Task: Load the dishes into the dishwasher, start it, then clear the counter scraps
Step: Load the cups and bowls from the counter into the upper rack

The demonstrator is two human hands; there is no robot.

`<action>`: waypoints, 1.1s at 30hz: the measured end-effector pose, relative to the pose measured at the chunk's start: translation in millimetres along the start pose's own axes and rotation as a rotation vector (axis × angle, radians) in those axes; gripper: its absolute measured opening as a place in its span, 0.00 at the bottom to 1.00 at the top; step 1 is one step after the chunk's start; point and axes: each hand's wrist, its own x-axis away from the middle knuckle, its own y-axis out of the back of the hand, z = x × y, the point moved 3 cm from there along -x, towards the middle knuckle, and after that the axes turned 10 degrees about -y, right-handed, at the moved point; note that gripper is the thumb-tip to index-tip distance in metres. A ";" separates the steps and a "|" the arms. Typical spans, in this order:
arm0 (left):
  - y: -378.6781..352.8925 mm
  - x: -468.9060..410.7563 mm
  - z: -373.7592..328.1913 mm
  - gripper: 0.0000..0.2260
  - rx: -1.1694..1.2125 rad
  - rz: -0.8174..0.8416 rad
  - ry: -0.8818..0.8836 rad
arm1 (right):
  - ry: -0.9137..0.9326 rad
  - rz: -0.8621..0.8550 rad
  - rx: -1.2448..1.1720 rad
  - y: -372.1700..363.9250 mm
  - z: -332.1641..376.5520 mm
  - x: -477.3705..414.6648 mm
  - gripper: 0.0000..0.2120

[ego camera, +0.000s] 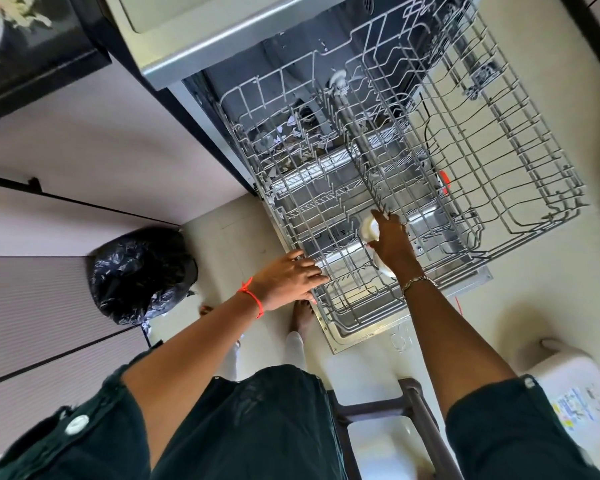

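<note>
Right hand (390,240) held a white dish (367,229) on edge low over the lower rack (326,202), fingers (381,218) curled round it so only two bits of pale rim showed, one beyond the fingertips and one near the wrist; the dish's long axis ran far-left to near-right, roughly along the tine rows, open slots directly below and just left of it; judged, the next move was a short drop into a slot, by the right hand since it alone held the dish; left hand (288,277) rested on the rack's near-left rim, fingers (309,268) laid fairly straight over the wire, gripping nothing, probably steadying the rack; upper rack (499,150) was pulled out to the right, its near corner close by the right hand, the likeliest snag; upright tines could catch a tilted rim; pale scraps (291,133) lay at the back under the lower rack; a black bin bag (139,275) stood left of the open door (361,336); a white tub (568,386) and a dark stool frame (420,410) sat near the person's legs.
</note>
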 end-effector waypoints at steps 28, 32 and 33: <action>14.9 87.4 42.1 0.31 0.382 -0.311 0.378 | 0.386 -0.179 0.020 37.1 103.4 62.6 0.23; 27.6 138.3 64.1 0.31 0.374 -0.534 0.570 | 0.635 -0.208 0.037 38.1 172.2 85.8 0.18; 30.7 152.6 69.9 0.30 0.364 -0.602 0.614 | 0.703 -0.229 0.041 39.2 191.7 91.3 0.17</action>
